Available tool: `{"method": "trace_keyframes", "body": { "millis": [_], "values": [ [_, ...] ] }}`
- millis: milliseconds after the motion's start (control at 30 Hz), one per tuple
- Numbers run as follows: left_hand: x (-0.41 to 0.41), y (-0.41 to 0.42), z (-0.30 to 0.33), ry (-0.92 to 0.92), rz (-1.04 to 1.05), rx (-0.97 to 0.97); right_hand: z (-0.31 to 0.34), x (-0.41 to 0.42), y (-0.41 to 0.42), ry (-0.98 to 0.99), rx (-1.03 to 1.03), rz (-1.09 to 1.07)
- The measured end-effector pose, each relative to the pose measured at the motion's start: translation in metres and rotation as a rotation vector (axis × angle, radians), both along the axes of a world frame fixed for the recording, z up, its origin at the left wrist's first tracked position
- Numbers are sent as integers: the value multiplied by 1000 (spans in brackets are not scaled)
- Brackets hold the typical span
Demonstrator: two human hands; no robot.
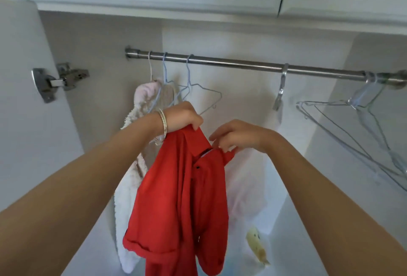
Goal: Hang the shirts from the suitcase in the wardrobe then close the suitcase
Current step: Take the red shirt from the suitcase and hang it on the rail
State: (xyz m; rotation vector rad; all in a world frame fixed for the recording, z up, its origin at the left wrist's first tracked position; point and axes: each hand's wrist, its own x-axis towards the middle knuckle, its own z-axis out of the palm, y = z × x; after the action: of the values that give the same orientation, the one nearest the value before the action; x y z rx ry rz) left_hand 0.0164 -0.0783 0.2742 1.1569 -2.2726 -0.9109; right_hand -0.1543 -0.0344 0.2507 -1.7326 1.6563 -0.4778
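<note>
- Left hand (184, 116) grips collar of red shirt (178, 205), fingers curled round it.
- Right hand (236, 135) pinches collar's other side.
- Shirt hangs below both hands.
- Rail (231, 64) above, wire hangers (343, 128) right.

white fluffy robe (127, 205), bracelet (163, 124), door hinge (59, 80)
</note>
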Motion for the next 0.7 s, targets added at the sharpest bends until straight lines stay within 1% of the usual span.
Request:
{"method": "trace_keyframes", "body": {
  "millis": [100, 167, 267, 333, 433, 567, 633, 700],
  "values": [
    [20, -8, -9, -24, 114, 0, 2, 19, -26, -128, -123, -75],
    [31, -14, -16, -51, 151, 4, 3, 33, -46, -282, -197, -158],
    [47, -26, -27, -118, 184, -16, 4, 51, -74, -535, -237, -284],
    [58, -34, -34, -126, 215, -15, 4, 61, -96, -615, -249, -343],
    [73, -44, -44, -110, 264, 8, 0, 73, -125, -649, -275, -410],
    [88, -62, -56, -135, 256, 44, -6, 83, -162, -590, -354, -478],
    [93, -72, -62, -122, 240, 58, -4, 86, -173, -585, -354, -496],
    [96, -80, -68, -102, 226, 66, -3, 86, -184, -603, -312, -519]
  ]
}}
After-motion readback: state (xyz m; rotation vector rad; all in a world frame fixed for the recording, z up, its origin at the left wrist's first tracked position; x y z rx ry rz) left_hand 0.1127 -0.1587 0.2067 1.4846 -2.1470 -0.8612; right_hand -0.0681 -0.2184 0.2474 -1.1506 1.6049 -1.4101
